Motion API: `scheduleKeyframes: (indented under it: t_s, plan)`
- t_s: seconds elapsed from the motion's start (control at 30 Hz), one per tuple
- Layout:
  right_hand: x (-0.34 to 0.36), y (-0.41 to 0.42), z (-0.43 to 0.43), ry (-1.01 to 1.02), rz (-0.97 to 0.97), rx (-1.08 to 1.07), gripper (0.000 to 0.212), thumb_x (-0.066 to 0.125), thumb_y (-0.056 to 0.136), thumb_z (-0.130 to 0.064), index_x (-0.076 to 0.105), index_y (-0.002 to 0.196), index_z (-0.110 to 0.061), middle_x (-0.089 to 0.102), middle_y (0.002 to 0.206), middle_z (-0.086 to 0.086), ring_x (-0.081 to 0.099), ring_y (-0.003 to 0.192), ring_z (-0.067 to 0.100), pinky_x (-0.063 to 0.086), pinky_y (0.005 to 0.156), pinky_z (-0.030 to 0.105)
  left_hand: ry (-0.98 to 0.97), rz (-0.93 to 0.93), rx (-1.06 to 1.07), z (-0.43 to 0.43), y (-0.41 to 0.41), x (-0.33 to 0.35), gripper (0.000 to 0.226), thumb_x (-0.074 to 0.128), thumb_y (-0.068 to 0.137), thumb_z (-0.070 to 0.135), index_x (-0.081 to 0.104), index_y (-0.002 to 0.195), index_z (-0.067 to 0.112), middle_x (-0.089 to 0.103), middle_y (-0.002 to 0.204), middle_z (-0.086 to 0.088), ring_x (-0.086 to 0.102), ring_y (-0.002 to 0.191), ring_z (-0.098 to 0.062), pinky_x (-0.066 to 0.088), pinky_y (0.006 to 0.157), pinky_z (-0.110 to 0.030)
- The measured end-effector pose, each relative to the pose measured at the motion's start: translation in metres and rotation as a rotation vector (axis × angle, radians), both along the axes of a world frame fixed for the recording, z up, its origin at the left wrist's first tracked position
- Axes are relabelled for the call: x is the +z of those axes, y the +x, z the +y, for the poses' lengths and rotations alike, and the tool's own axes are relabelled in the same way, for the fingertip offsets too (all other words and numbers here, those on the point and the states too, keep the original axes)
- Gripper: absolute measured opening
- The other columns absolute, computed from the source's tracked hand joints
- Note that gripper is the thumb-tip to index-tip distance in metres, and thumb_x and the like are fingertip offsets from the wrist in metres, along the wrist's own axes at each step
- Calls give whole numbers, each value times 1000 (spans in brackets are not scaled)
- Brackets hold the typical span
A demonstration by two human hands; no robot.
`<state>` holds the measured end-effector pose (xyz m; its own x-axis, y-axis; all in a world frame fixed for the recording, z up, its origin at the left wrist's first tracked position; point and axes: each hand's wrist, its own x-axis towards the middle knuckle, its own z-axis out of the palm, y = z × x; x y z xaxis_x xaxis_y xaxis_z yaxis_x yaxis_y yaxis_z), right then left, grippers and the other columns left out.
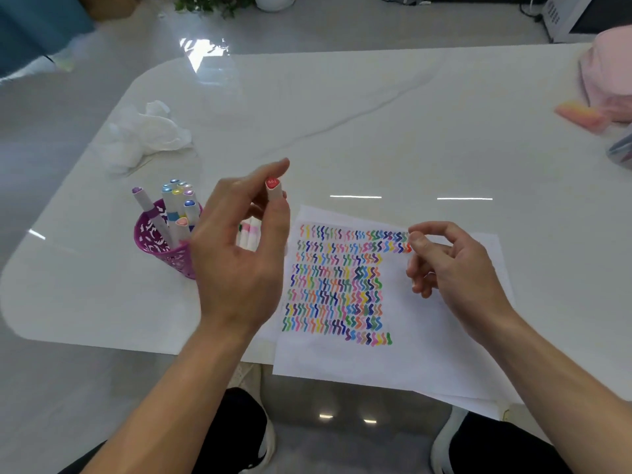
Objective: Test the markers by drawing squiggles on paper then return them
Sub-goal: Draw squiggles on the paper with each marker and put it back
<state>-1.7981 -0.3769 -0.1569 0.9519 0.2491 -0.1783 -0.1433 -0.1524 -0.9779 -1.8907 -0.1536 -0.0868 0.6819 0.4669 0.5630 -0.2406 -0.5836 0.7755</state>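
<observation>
Your left hand (239, 254) pinched the red-capped marker (273, 192) upright, at 10 o'clock from the squiggle paper (444, 336), with the purple cup (150, 242) at your hand's 9. Your right hand (448, 265) hovered over the paper, loosely curled, holding nothing.

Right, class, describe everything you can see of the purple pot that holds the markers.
The purple pot looks like plastic, its wall pierced with a leafy cut-out pattern and narrowing toward the base. It stands on the white table left of the paper, holding several capped markers that stick out of its top. The left hand, pinching a red-capped marker, hides its right side.
</observation>
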Motion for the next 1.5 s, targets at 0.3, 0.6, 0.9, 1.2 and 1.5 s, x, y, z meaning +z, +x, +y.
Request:
scheduleKeyframes:
  t_s: [0.3, 0.6, 0.9, 1.2, 1.5]
  plan:
    - [0, -4, 11, -32, -42, 29, 7, 60, 105, -22, 67, 108, -21, 70, 64, 5, 59, 49, 18, 47, 45, 24, 209, -139, 308, 39, -24, 4, 32, 46, 109, 21, 64, 133, 8, 46, 111, 19, 63, 94, -26, 51, 80, -36]
    - [-4, 0, 13, 1, 1, -13, 11, 58, 106, -19, 68, 107, -23, 68, 63, 4, 57, 48, 20, 46, 44, 26, 182, -84, 446, 57, -32, 4, 36, 42, 110, 26, 60, 136, 9, 44, 111, 16, 60, 101, -22, 50, 88, -29]
    - [-6, -3, 15, -56, -16, 17, 10, 59, 105, -19, 68, 106, -22, 69, 63, 4, 58, 49, 17, 47, 44, 23, 247, -51, 456, 62, -32, 5, 34, 43, 110, 26, 62, 133, 10, 44, 112, 16, 60, 106, -25, 50, 90, -25]
    - [-6, -2, 12, -71, -29, 10, 11, 57, 106, -16, 68, 108, -21, 69, 63, 4, 57, 49, 17, 47, 44, 23, 132, 310, 494, 70, -30, -9, 25, 57, 100, 27, 68, 122, 22, 55, 110, 8, 58, 95, -6, 36, 77, 3]
    - [-6, -2, 12, -56, -36, 15, 11, 58, 105, -16, 67, 108, -20, 69, 63, 4, 57, 48, 16, 47, 45, 23, 264, 233, 470, 54, -29, -3, 34, 58, 94, 10, 62, 128, 11, 55, 115, -3, 59, 105, -17, 38, 90, -5]
